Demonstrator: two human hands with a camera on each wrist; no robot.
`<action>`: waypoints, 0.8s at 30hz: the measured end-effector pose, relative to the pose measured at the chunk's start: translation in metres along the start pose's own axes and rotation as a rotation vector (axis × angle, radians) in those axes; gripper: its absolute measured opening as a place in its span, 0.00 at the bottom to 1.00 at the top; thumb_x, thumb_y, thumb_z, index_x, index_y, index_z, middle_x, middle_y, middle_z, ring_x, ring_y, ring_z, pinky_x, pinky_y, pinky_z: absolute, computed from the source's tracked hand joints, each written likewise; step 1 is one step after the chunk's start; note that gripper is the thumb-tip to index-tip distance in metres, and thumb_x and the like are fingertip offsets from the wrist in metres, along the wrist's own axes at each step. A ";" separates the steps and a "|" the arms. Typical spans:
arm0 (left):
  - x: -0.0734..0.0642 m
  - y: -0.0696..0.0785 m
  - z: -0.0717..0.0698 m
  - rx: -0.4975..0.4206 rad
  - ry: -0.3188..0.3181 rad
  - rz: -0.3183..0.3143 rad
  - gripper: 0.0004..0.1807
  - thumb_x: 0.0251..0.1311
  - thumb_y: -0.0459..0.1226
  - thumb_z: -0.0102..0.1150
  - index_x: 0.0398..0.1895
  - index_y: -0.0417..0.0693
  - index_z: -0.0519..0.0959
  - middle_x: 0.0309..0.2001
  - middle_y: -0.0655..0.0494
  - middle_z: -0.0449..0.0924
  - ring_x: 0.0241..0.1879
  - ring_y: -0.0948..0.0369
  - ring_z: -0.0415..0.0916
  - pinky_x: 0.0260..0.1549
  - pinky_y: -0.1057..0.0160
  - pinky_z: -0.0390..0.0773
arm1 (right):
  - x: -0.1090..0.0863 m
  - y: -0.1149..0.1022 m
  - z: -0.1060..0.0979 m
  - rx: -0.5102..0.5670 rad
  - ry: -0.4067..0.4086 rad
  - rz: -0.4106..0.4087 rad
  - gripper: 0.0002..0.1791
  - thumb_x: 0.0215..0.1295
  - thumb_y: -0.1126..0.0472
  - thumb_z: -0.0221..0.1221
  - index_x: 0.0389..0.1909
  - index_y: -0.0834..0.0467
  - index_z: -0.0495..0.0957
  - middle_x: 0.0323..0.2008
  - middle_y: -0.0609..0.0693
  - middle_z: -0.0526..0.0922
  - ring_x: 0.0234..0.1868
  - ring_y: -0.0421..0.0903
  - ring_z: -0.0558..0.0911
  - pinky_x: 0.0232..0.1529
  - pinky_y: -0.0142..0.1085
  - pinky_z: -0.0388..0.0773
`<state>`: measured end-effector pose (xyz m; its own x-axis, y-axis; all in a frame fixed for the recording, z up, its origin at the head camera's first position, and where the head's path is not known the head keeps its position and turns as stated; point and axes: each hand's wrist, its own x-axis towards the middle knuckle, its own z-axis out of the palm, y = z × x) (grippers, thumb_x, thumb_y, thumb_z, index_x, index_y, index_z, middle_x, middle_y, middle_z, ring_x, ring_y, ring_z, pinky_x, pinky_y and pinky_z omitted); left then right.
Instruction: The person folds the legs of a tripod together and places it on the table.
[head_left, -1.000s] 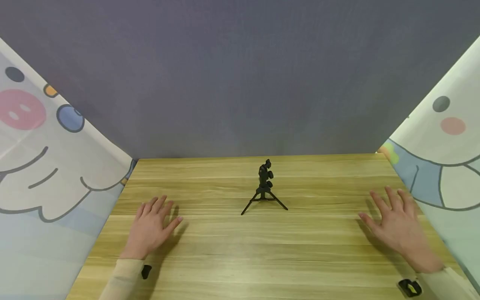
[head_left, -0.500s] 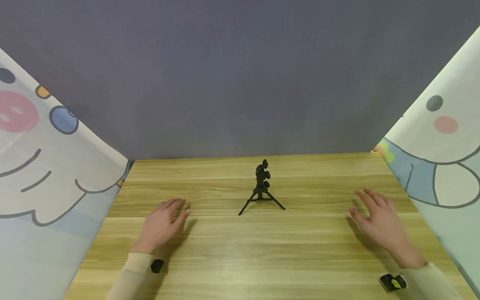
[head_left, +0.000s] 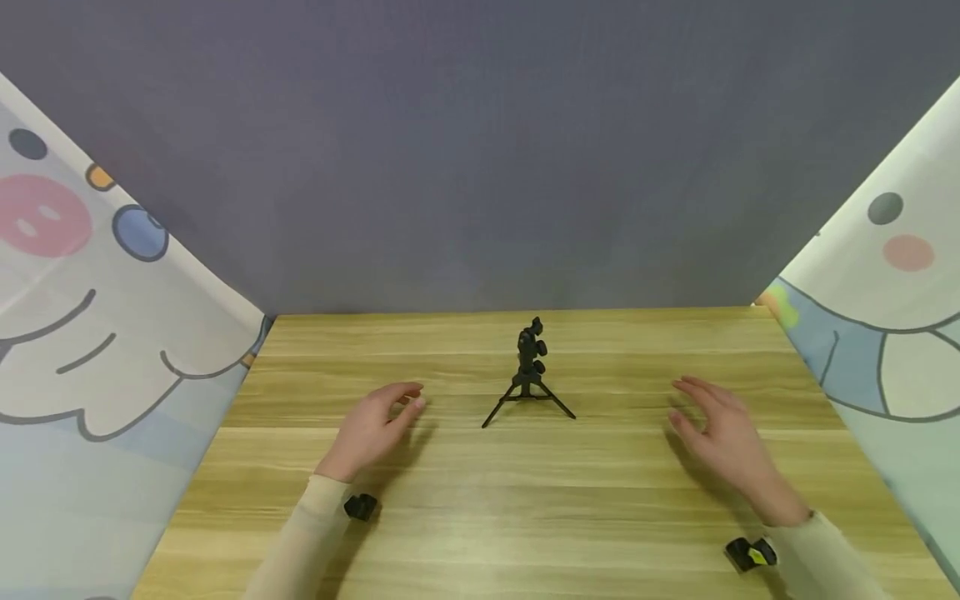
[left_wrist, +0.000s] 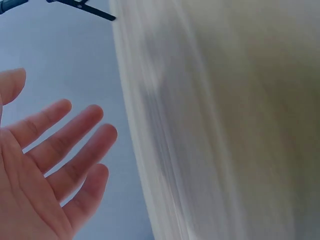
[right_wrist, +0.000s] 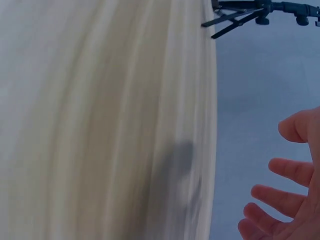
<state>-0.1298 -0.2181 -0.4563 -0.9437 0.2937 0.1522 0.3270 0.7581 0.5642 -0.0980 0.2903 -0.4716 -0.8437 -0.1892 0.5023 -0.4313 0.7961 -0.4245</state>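
Observation:
A small black tripod (head_left: 528,367) stands upright on the wooden table, its legs spread and knobs along one side of its column. To its left hovers my left hand (head_left: 371,429), fingers relaxed and slightly bent, touching nothing. On the other side, farther from the tripod, my right hand (head_left: 723,433) is held above the table with thumb and fingers apart, also holding nothing. Part of the tripod (left_wrist: 87,6) shows at the top of the left wrist view. The right wrist view has the tripod (right_wrist: 260,11) sideways along its upper edge.
The light wood table (head_left: 480,517) runs back to a grey upright panel (head_left: 480,167). White cloths with cartoon prints, the left cloth (head_left: 90,333) and the right cloth (head_left: 900,333), flank the table. A small black device (head_left: 362,507) sits at the left wrist and another black device (head_left: 750,553) at the right.
Both hands have moved inward toward the tripod, the left one rightward and the right one leftward. Their fingers went from spread to more relaxed and bent. The tripod stays in place.

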 end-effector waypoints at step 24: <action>0.043 0.048 0.049 -0.323 -0.085 0.091 0.14 0.66 0.41 0.65 0.51 0.45 0.83 0.45 0.64 0.84 0.42 0.66 0.80 0.44 0.57 0.80 | 0.046 -0.057 0.029 0.319 -0.151 0.066 0.23 0.69 0.67 0.61 0.64 0.64 0.73 0.60 0.60 0.77 0.57 0.58 0.78 0.51 0.51 0.78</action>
<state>-0.1518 -0.1407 -0.4623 -0.8993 0.4097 0.1533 0.3642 0.5072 0.7811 -0.1216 0.2200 -0.4462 -0.9006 -0.2448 0.3591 -0.4320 0.5944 -0.6783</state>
